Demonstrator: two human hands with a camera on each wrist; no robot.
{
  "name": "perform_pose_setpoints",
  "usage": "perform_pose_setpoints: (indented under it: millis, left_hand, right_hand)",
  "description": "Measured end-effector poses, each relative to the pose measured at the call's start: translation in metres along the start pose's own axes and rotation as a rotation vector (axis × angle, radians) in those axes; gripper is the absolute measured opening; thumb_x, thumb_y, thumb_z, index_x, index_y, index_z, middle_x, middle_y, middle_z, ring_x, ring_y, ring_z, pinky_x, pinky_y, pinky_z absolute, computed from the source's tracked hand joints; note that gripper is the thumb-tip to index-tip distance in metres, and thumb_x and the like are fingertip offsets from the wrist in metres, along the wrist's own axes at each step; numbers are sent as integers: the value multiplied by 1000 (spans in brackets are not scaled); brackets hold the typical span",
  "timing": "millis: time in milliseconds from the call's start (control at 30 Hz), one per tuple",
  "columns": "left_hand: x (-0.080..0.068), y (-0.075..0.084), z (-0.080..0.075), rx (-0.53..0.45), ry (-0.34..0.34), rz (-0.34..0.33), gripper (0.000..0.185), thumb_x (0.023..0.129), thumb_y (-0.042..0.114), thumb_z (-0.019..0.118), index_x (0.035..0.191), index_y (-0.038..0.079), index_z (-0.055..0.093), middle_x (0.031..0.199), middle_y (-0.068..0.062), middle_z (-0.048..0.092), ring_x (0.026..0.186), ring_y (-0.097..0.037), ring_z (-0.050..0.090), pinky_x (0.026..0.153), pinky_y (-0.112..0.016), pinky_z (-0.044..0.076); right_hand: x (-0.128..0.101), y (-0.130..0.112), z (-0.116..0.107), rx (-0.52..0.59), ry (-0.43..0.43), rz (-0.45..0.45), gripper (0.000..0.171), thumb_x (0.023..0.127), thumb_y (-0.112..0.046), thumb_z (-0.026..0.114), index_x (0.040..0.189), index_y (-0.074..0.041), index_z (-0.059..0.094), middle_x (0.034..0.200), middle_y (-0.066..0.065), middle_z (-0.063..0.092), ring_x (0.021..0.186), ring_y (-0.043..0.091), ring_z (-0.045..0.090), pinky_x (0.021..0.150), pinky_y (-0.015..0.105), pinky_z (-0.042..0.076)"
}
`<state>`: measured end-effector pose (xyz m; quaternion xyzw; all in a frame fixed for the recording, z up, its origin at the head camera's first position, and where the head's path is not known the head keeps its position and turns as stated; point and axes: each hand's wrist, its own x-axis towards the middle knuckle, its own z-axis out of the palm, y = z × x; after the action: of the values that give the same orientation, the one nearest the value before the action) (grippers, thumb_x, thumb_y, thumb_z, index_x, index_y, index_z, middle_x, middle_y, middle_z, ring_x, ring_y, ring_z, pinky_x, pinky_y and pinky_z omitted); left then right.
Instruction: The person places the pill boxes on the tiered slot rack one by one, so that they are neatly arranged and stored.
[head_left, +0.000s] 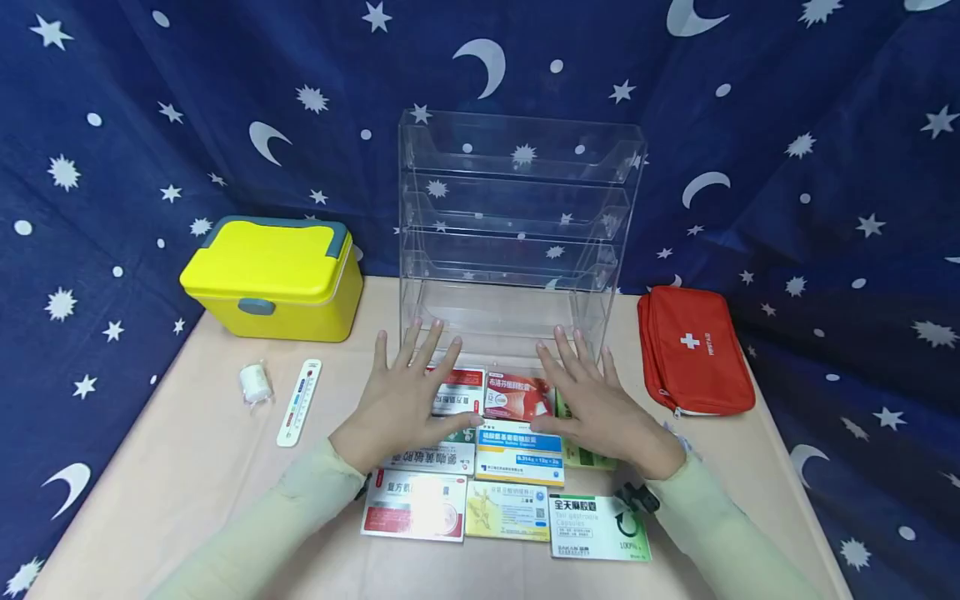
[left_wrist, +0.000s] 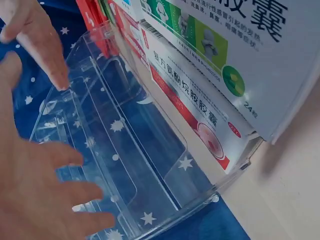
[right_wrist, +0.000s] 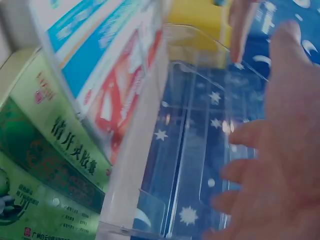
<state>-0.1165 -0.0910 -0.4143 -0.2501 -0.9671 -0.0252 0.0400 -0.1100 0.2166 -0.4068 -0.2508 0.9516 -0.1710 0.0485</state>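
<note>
Several medicine boxes (head_left: 517, 454) lie flat in rows on the beige table (head_left: 195, 467), in front of a clear acrylic tiered rack (head_left: 517, 225). My left hand (head_left: 405, 392) hovers flat, fingers spread, over the left boxes, holding nothing. My right hand (head_left: 596, 400) is likewise flat and spread over the right boxes, above a green box (right_wrist: 45, 165). In the left wrist view the left fingers (left_wrist: 45, 45) reach toward the rack (left_wrist: 120, 145), with a red-and-white box (left_wrist: 195, 105) beside it. The right wrist view shows spread right fingers (right_wrist: 280, 150) before the rack (right_wrist: 200, 140).
A yellow lidded case (head_left: 273, 279) stands at the back left. A gauze roll (head_left: 255, 383) and a thermometer (head_left: 300, 402) lie left of the boxes. A red first-aid pouch (head_left: 693, 350) sits at the right. Starry blue cloth (head_left: 112, 167) surrounds the table.
</note>
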Motion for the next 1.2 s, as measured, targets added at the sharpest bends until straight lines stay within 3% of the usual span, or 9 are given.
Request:
perform_pose_setpoints:
  millis: [100, 233, 333, 400, 500, 667, 967, 1067, 1200]
  left_hand:
    - [3, -9, -3, -92, 120, -4, 97, 90, 77, 47, 162, 15, 27, 166, -15, 21, 151, -39, 12, 116, -63, -6]
    - [10, -27, -5, -283, 370, -62, 74, 94, 50, 64, 153, 9, 45, 149, -15, 46, 135, -35, 41, 116, -54, 24]
    - [18, -43, -6, -436, 514, -128, 60, 94, 35, 68, 145, 8, 53, 133, -13, 55, 120, -32, 49, 99, -48, 40]
    - [22, -54, -6, -535, 554, -177, 53, 95, 28, 68, 142, 8, 55, 126, -12, 57, 113, -30, 52, 92, -46, 43]
    - [29, -68, -5, -708, 566, -245, 46, 97, 17, 68, 139, 5, 55, 121, -13, 57, 106, -30, 57, 88, -46, 47]
    - [39, -82, -2, -919, 533, -299, 38, 100, 13, 65, 135, 3, 56, 117, -12, 61, 94, -28, 64, 79, -40, 52]
    - [50, -86, 0, -956, 479, -299, 30, 102, 18, 63, 129, 6, 62, 111, -9, 66, 91, -27, 65, 78, -34, 53]
    - [51, -85, -2, -946, 473, -308, 29, 102, 16, 63, 129, 5, 63, 110, -10, 66, 90, -27, 66, 77, -34, 54]
    - [53, -85, -3, -946, 451, -306, 28, 103, 15, 62, 129, 3, 62, 111, -11, 66, 88, -26, 67, 75, -31, 54]
  right_hand:
    - [-2, 8, -11, 197, 78, 35, 76, 94, -49, 70, 157, -17, 41, 164, 5, 28, 151, 31, 18, 114, 66, 22]
    - [-8, 27, -19, 451, 199, 129, 44, 98, -31, 70, 138, -15, 63, 138, 3, 61, 125, 28, 57, 99, 55, 48]
    - [-15, 44, -19, 524, 246, 211, 34, 98, -23, 71, 130, -10, 68, 121, 5, 69, 104, 26, 65, 87, 39, 54]
    - [-21, 55, -15, 549, 260, 266, 33, 97, -19, 71, 127, -6, 68, 114, 8, 71, 97, 26, 65, 80, 30, 53]
    - [-30, 68, -6, 559, 254, 354, 33, 96, -17, 72, 125, -2, 67, 107, 11, 70, 92, 26, 63, 72, 27, 54]
    - [-37, 80, 9, 606, 183, 459, 39, 95, -15, 74, 129, 1, 63, 108, 15, 67, 88, 32, 64, 61, 41, 60]
    - [-27, 86, 22, 334, 102, 382, 49, 88, -21, 82, 131, -2, 66, 97, 6, 66, 89, 25, 61, 72, 36, 52]
    - [-24, 84, 22, 255, 47, 359, 59, 84, -29, 85, 133, -3, 65, 100, 8, 66, 88, 26, 57, 72, 38, 50]
    - [-26, 81, 16, 70, -12, 374, 67, 78, -44, 88, 127, -2, 69, 103, 10, 70, 83, 23, 60, 70, 39, 45]
